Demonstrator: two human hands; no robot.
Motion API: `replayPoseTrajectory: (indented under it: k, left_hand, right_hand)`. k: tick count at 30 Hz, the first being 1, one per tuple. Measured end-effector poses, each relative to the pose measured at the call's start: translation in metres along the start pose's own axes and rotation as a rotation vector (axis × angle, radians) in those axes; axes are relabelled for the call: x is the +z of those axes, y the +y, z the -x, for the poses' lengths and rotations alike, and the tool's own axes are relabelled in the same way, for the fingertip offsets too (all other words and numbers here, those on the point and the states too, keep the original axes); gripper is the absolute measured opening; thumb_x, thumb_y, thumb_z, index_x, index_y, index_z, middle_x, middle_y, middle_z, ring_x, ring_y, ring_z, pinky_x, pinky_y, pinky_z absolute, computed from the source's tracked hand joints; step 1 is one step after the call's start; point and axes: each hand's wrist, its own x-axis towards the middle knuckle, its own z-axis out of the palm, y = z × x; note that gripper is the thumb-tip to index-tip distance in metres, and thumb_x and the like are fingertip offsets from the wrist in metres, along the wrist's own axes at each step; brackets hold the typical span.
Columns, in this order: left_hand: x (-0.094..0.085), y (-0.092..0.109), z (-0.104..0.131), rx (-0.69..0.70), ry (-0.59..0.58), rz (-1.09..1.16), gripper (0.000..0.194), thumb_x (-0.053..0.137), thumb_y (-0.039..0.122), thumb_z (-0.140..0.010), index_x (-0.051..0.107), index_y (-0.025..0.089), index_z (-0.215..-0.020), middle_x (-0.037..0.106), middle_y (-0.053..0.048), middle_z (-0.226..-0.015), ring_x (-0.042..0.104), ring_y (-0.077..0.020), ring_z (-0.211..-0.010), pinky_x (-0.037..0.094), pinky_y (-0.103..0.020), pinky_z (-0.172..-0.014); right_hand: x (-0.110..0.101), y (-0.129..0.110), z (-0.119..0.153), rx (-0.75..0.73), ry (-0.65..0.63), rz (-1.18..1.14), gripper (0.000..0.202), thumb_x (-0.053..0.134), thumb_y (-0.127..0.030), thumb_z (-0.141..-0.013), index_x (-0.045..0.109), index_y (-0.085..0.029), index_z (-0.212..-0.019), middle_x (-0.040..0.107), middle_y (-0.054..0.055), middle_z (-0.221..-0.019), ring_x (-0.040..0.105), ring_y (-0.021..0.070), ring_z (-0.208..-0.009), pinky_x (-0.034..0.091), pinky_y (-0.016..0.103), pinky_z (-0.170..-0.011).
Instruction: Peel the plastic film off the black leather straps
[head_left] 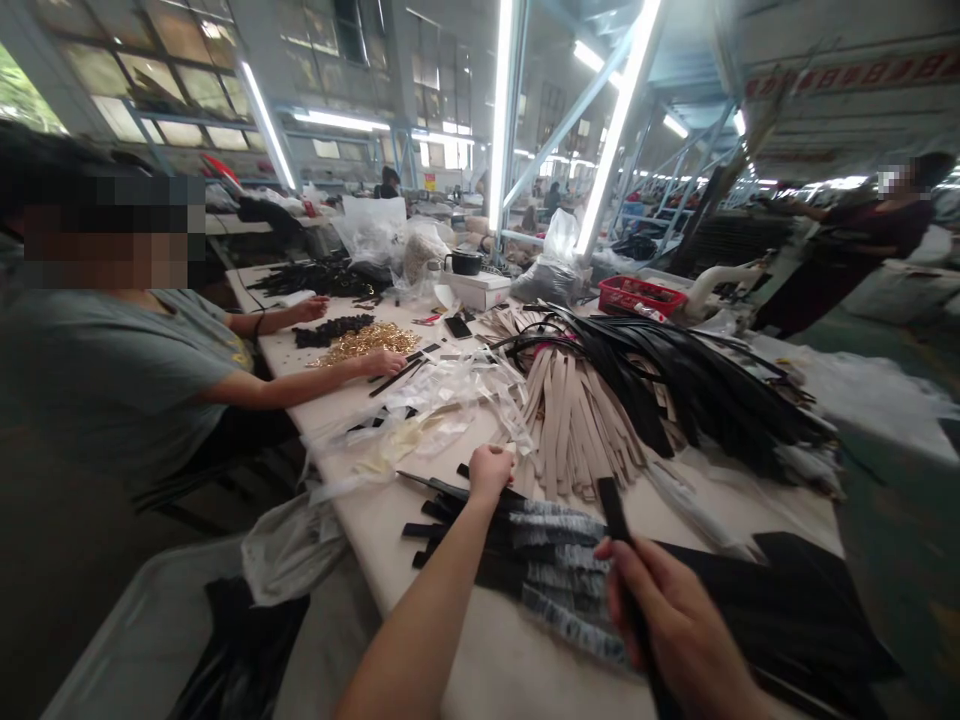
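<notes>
My left hand (492, 472) is closed over the table, its fingertips pinched on a small pale piece beside crumpled clear film (465, 385). My right hand (660, 590), nearer the camera, wraps round a black strap (615, 510) that points up and away. Between and below the hands lie several black strips with grey, fuzzy-looking sections (562, 545). Just beyond is a fanned bundle of beige strips (574, 420), with a large bundle of long black straps (675, 380) to its right.
A co-worker (112, 370) sits at the left, hands by a gold hardware pile (367, 343). A red basket (641, 297), white box (480, 290) and plastic bags stand farther back. A grey bin (142, 620) is lower left; another person (862, 240) stands right.
</notes>
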Motion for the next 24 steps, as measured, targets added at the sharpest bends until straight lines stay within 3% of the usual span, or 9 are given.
replayPoseTrajectory:
  k: [3, 5, 9, 12, 15, 18, 21, 24]
  left_hand:
    - [0.002, 0.01, -0.014, -0.066, -0.048, -0.034, 0.03, 0.072, 0.042, -0.076, 0.072, 0.012, -0.076, 0.072, -0.012, -0.066, 0.071, -0.0245, -0.066, 0.051, -0.027, -0.058]
    - [0.004, 0.016, -0.021, -0.095, -0.066, -0.033, 0.03, 0.078, 0.04, -0.072, 0.072, 0.012, -0.08, 0.073, -0.013, -0.075, 0.072, -0.0267, -0.08, 0.053, -0.029, -0.068]
    - [0.007, 0.024, -0.021, -0.131, -0.109, 0.042, 0.031, 0.067, 0.037, -0.088, 0.066, 0.014, -0.11, 0.067, -0.01, -0.112, 0.065, -0.0231, -0.1, 0.054, -0.038, -0.084]
    - [0.005, 0.027, -0.013, -0.148, -0.14, 0.154, 0.034, 0.06, 0.036, -0.094, 0.058, 0.017, -0.123, 0.061, -0.009, -0.123, 0.063, -0.0227, -0.104, 0.055, -0.043, -0.087]
    - [-0.002, 0.025, 0.0, -0.151, -0.163, 0.305, 0.034, 0.06, 0.036, -0.094, 0.059, 0.016, -0.121, 0.063, -0.009, -0.117, 0.064, -0.0207, -0.097, 0.056, -0.04, -0.082]
    - [-0.011, 0.016, 0.02, -0.156, -0.191, 0.473, 0.024, 0.063, 0.03, -0.092, 0.062, 0.013, -0.109, 0.067, -0.006, -0.1, 0.064, -0.0125, -0.074, 0.056, -0.027, -0.065]
    - [-0.019, 0.004, 0.049, -0.196, -0.234, 0.623, 0.01, 0.068, 0.015, -0.084, 0.065, 0.01, -0.093, 0.069, -0.005, -0.085, 0.058, -0.0057, -0.056, 0.049, -0.017, -0.054]
    - [-0.023, -0.008, 0.076, -0.259, -0.288, 0.732, 0.006, 0.07, 0.011, -0.079, 0.065, 0.01, -0.081, 0.068, -0.005, -0.075, 0.059, -0.0068, -0.054, 0.05, -0.017, -0.054]
  right_hand:
    - [0.044, 0.033, -0.01, 0.085, -0.14, -0.166, 0.053, 0.052, -0.068, -0.086, 0.059, -0.016, -0.093, 0.055, -0.005, -0.051, 0.041, 0.0061, -0.028, 0.024, 0.018, -0.03]
    - [0.059, 0.054, -0.016, 0.114, -0.164, -0.221, 0.052, 0.053, -0.067, -0.086, 0.057, -0.016, -0.091, 0.055, -0.006, -0.05, 0.04, 0.0055, -0.027, 0.023, 0.017, -0.03]
    - [0.058, 0.074, -0.018, 0.119, -0.127, -0.221, 0.052, 0.055, -0.068, -0.084, 0.056, -0.016, -0.09, 0.055, -0.006, -0.049, 0.041, 0.0054, -0.027, 0.022, 0.016, -0.03]
    - [0.047, 0.074, -0.017, 0.117, -0.102, -0.2, 0.055, 0.056, -0.07, -0.082, 0.058, -0.016, -0.09, 0.055, -0.006, -0.05, 0.041, 0.0056, -0.028, 0.022, 0.017, -0.031]
    - [0.039, 0.073, -0.019, 0.113, -0.09, -0.2, 0.054, 0.056, -0.07, -0.081, 0.059, -0.017, -0.089, 0.055, -0.006, -0.051, 0.04, 0.0054, -0.028, 0.023, 0.017, -0.031]
    - [0.038, 0.072, -0.02, 0.108, -0.109, -0.215, 0.053, 0.055, -0.069, -0.082, 0.059, -0.017, -0.091, 0.056, -0.006, -0.051, 0.041, 0.0064, -0.028, 0.024, 0.018, -0.031]
    - [0.045, 0.07, -0.022, 0.087, -0.13, -0.22, 0.049, 0.053, -0.066, -0.086, 0.058, -0.017, -0.091, 0.055, -0.006, -0.05, 0.042, 0.0066, -0.029, 0.024, 0.018, -0.031]
    - [0.054, 0.068, -0.025, 0.06, -0.127, -0.203, 0.042, 0.053, -0.058, -0.089, 0.058, -0.017, -0.09, 0.054, -0.007, -0.049, 0.041, 0.006, -0.029, 0.025, 0.017, -0.032]
